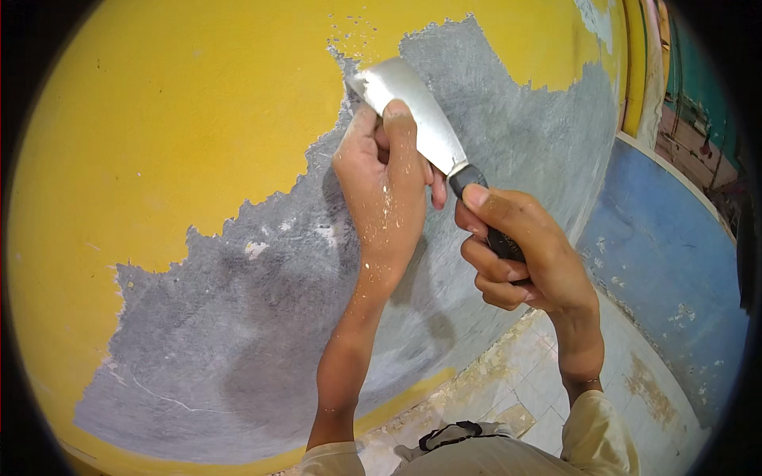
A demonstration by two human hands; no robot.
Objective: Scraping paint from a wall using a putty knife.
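Note:
A paint scraper with a wide metal blade (419, 113) and a black handle (503, 241) slants up and left in front of the wall. My right hand (527, 244) is wrapped around the handle, its thumb near the blade's base. My left hand (381, 160) grips the blade close to its front edge, thumb on top and fingers behind, partly hidden. Pale paint flakes dot the back of that hand and its wrist. At the blade's edge, yellow paint (196, 119) borders bare grey plaster (286, 333) along a ragged line.
A blue wall panel (667, 268) with chipped spots stands at the right. Pale floor tiles (542, 381) show below, with crumbs of debris along the wall's foot. Past the yellow wall edge at upper right is a green surface (702, 89).

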